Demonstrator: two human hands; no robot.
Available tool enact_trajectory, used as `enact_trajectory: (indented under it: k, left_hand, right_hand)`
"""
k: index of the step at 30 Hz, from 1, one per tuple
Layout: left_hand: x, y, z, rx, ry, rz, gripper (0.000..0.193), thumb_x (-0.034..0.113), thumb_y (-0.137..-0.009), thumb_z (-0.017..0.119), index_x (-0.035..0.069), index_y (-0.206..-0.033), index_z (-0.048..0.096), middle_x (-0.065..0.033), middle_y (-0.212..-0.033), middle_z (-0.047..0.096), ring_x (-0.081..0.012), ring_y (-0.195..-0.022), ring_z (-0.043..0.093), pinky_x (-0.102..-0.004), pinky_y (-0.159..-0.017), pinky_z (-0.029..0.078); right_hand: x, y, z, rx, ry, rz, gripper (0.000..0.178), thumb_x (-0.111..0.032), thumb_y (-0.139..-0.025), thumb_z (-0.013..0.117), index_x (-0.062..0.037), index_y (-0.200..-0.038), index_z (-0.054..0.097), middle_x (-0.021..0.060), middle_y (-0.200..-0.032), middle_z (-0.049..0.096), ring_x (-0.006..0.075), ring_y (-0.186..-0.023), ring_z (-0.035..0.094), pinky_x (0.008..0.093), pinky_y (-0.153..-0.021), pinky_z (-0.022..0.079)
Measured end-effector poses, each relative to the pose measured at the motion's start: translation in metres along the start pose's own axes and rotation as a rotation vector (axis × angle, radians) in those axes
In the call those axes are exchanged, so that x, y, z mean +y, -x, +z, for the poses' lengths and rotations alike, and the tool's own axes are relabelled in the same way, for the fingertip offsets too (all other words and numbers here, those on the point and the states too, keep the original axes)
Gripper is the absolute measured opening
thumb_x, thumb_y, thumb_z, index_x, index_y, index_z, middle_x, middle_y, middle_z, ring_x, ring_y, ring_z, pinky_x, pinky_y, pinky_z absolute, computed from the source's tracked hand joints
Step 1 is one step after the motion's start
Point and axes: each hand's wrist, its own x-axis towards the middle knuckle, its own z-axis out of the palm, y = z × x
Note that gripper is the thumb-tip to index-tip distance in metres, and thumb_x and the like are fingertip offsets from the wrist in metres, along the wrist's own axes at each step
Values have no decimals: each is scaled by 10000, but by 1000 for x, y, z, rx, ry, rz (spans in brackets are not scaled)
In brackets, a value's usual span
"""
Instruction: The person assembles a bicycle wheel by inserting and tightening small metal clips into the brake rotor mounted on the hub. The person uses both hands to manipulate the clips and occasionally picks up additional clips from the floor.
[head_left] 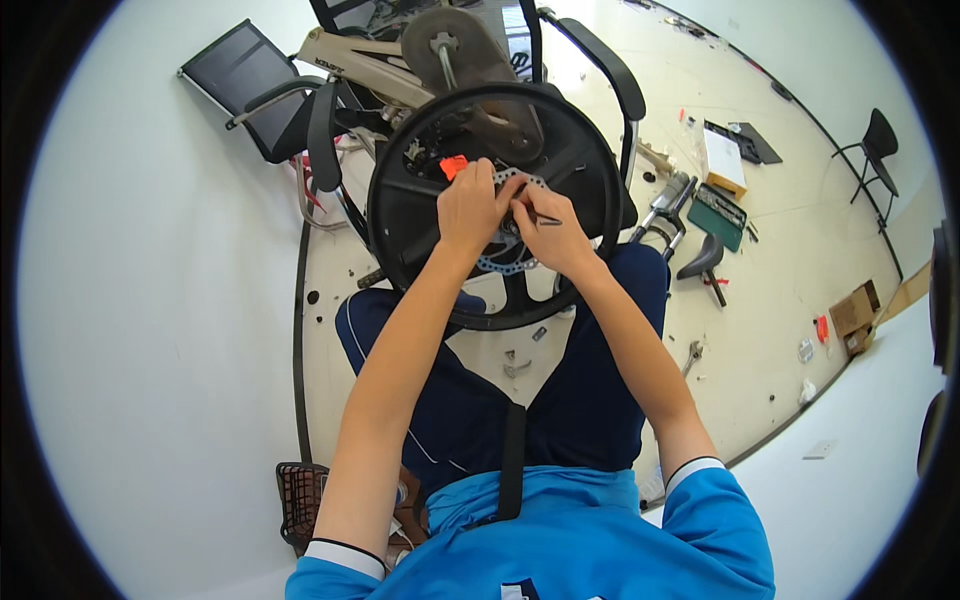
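A black spoked wheel (474, 321) lies across my knees, leaning on an office chair. At its hub is a silver brake disc (510, 267), partly covered by my hands. My left hand (468, 208) is closed at the disc's left side, fingers bent down; what they grip is hidden. A bright orange piece (453, 166) shows beside its fingertips. My right hand (552, 232) pinches a thin dark tool (548, 220), perhaps a hex key, close to the hub. The fingertips of both hands nearly meet over the disc.
Behind the wheel, a beige bike frame (365, 66) rests on the office chair (600, 62). On the floor to the right are a green toolbox (717, 218), a bike saddle (702, 258), a fork (662, 210) and a wrench (692, 357). A black basket (300, 497) stands at lower left.
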Motion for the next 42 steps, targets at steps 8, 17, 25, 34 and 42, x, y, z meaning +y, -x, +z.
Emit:
enact_trajectory:
  k: [8, 17, 25, 34, 42]
  left_hand:
    - [0, 4, 2, 44, -22, 18, 483, 489, -873, 731, 48, -794, 550, -122, -710, 612, -305, -672, 646, -368, -530, 495]
    - [-2, 4, 4, 27, -2, -13, 485, 496, -874, 722, 57, -786, 534, -111, -711, 604, -311, -687, 653, -393, -520, 496]
    - [-2, 5, 8, 56, -30, 0, 509, 521, -875, 716, 55, -785, 531, -92, -711, 606, -285, -664, 653, -371, -500, 495]
    - [-9, 5, 15, 111, -56, 54, 520, 524, -874, 721, 62, -757, 513, -85, -659, 584, -269, -616, 636, -348, -464, 477]
    - [-9, 3, 17, 113, -124, 99, 536, 565, -892, 671, 77, -734, 518, -66, -645, 596, -238, -591, 643, -316, -457, 484]
  right_hand:
    - [-1, 4, -2, -92, 220, -58, 126, -77, -917, 605, 24, -885, 537, 229, -834, 606, 435, -824, 611, 483, -733, 497]
    - [4, 3, -2, -62, 317, -207, 109, -80, -932, 606, 8, -915, 544, 196, -829, 608, 399, -728, 622, 445, -633, 500]
    - [9, 1, -19, -36, -251, 406, 219, -141, -975, 621, 12, -820, 602, 42, -680, 624, 83, -592, 573, 251, -549, 443]
    - [15, 1, -9, -80, -183, 363, 226, -143, -972, 618, 26, -823, 603, 63, -664, 615, 98, -596, 576, 273, -552, 445]
    - [7, 0, -1, -33, 143, -96, 187, -54, -910, 651, 41, -787, 546, 192, -719, 562, 354, -649, 565, 397, -622, 460]
